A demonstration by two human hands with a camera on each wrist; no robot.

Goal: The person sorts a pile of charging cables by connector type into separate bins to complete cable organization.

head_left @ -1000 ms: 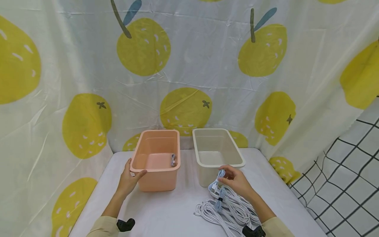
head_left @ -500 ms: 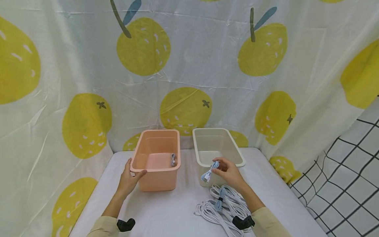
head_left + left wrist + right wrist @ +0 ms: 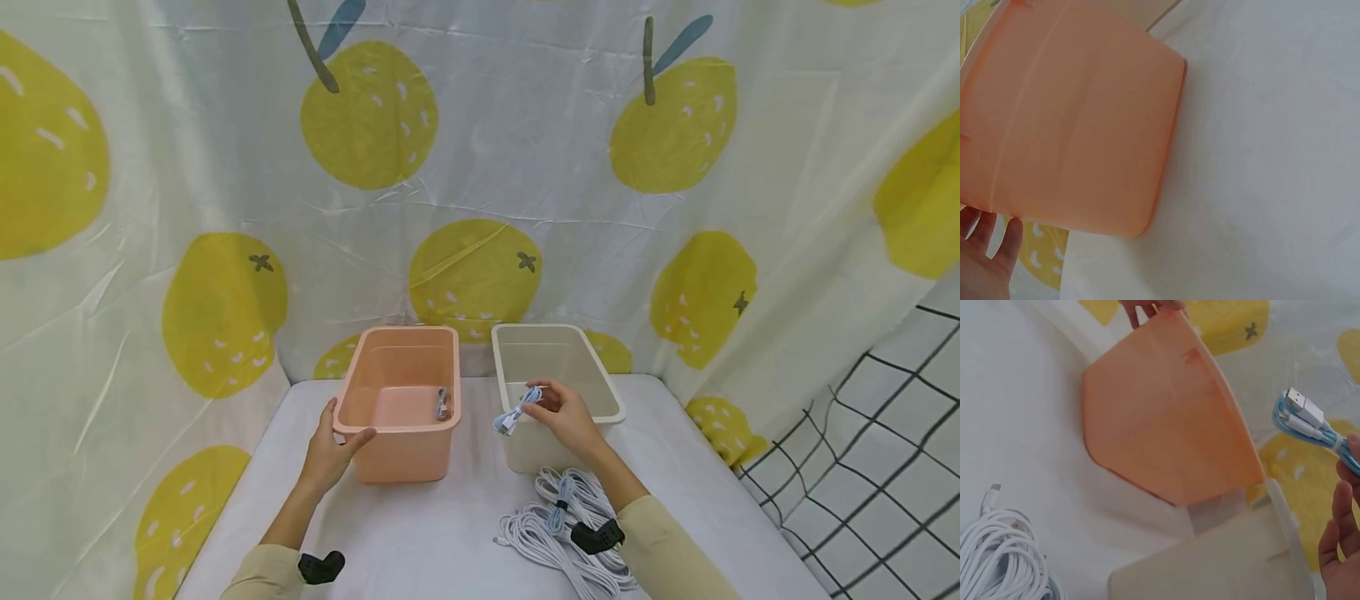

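Right hand [image 3: 564, 419] pinched bundled pale-blue cable [image 3: 519, 410], white plugs [image 3: 1310, 411] showing; left hand [image 3: 328, 454] kept grip on peach bin [image 3: 401, 458], cable's nine o'clock.

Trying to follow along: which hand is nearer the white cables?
Right. The right hand hovers just beyond the white cables; the left hand is farther off, at the orange bin.

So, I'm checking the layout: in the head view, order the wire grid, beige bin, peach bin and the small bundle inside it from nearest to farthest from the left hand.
1. Peach bin: the left hand holds its near-left corner.
2. Small bundle: inside that bin, by its right wall.
3. Beige bin: right of the peach bin.
4. Wire grid: far right.
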